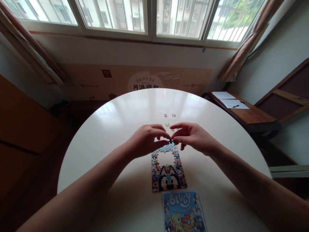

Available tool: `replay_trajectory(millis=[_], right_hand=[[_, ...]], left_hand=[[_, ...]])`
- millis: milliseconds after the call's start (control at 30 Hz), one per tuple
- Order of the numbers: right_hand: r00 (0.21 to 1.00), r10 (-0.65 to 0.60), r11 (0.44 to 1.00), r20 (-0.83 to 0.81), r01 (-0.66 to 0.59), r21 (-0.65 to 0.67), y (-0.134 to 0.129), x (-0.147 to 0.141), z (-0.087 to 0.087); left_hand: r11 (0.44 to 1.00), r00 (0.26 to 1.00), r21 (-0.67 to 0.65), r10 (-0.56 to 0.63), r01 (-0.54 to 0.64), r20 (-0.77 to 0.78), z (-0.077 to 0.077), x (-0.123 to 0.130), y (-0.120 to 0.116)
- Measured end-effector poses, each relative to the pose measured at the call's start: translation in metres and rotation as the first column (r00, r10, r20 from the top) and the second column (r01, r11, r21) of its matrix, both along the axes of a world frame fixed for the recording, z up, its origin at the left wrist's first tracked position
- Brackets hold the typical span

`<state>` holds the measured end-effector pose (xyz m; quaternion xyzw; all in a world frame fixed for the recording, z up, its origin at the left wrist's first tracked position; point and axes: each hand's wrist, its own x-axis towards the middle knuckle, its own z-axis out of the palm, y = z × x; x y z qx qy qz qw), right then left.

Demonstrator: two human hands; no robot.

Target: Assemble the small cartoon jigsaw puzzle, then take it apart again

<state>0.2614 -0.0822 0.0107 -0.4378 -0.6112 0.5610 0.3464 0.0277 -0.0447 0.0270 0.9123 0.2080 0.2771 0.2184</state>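
A small dark jigsaw piece (171,141) is pinched between the fingertips of my left hand (151,138) and my right hand (191,137), just above the top edge of a jigsaw puzzle (156,177). Both hands are closed at the fingertips. The puzzle lies flat, with a blue cartoon dog's face at its lower end and a gap through which the white surface shows. My left fingers hide part of its upper edge. Beyond my hands lie several loose jigsaw pieces (167,124), some partly covered by my right fingers.
A colourful picture sheet lettered "BLUEY" (180,206) lies on the round white table (103,154), nearest to me. At right stands a wooden side table (238,112) with papers (231,103) and a pen (236,106). Curtained windows (116,16) line the far wall.
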Motion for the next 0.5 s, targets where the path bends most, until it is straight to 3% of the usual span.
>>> replay_trajectory(millis=[300,500], right_hand=[[1.0,-0.017,0.998,-0.014,0.018,0.06,-0.0048,-0.0012,-0.0023],[0.999,-0.04,0.994,0.028,0.037,0.099,-0.0083,-0.0022,0.0007]], left_hand=[[0.999,1.0,-0.038,-0.007,0.006,-0.023,-0.0033,0.0042,0.0002],[0.992,0.994,-0.096,0.078,-0.084,-0.073,-0.0007,0.0078,-0.0004]])
